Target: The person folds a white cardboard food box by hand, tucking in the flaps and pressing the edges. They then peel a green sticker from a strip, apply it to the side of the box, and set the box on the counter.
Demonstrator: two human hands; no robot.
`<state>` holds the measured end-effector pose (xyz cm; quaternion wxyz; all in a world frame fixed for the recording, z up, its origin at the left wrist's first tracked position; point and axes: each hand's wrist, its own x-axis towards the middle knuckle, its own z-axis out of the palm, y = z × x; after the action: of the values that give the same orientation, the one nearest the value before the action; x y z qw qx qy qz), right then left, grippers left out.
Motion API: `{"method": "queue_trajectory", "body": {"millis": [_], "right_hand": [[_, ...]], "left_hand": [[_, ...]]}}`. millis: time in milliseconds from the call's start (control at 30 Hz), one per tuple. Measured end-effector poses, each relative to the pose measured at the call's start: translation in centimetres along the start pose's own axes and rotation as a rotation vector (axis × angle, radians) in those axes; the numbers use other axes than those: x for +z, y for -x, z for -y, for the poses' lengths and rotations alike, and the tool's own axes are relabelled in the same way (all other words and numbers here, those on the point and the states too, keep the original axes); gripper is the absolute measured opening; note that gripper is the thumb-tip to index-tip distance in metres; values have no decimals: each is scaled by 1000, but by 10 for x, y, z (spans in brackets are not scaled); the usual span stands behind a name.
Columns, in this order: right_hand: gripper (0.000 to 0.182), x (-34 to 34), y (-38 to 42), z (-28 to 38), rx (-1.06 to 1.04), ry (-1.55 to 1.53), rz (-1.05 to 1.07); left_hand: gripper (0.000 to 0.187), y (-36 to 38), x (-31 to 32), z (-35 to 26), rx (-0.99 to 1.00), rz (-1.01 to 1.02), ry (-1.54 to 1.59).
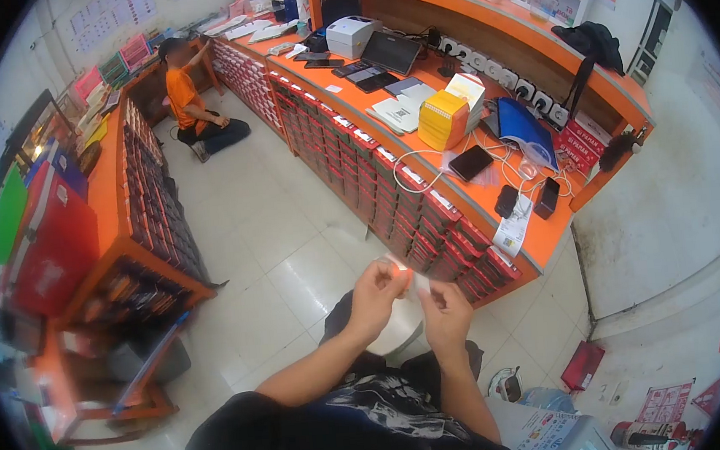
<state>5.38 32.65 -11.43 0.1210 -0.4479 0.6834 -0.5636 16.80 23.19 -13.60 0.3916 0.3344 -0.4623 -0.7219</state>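
Observation:
My left hand [373, 302] is closed in a pinch, with a small orange piece like a sticker [402, 274] at its fingertips. Close beside it, my right hand [448, 314] pinches a narrow white strip [420, 284]. The fingertips of both hands almost meet in front of my lap, and orange and white lie side by side between them. Below the hands shows a pale round stool top [400, 327].
An orange counter [547, 240] with drawers of red-edged boxes runs ahead, holding phones [471, 163], cables, a yellow box [443, 121] and a printer [352, 36]. A person in orange [185, 99] kneels in the aisle. Shelving with a red bin [52, 236] stands left.

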Motion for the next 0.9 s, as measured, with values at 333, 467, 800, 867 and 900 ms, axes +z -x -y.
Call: {"method": "queue_trajectory", "body": {"millis": [333,467,800,867,900], "right_hand": [[17,8,2,10,-103,-113,-92],[12,9,1,10,-82,-155,-103],[6,-4,-5,13,2,-231,-28],[6,-3,-5,11,-4,-233,-14],[7,-1,-4,8,-32,-225,-11]], "left_hand": [[11,24,9,-3,437,1,-420],[11,19,8,7,216,45,-103],[11,20,-1,16,-103,216,396],[13,17,-3,21,-117,247,457],[14,16,-4,21,-120,254,467]]}}
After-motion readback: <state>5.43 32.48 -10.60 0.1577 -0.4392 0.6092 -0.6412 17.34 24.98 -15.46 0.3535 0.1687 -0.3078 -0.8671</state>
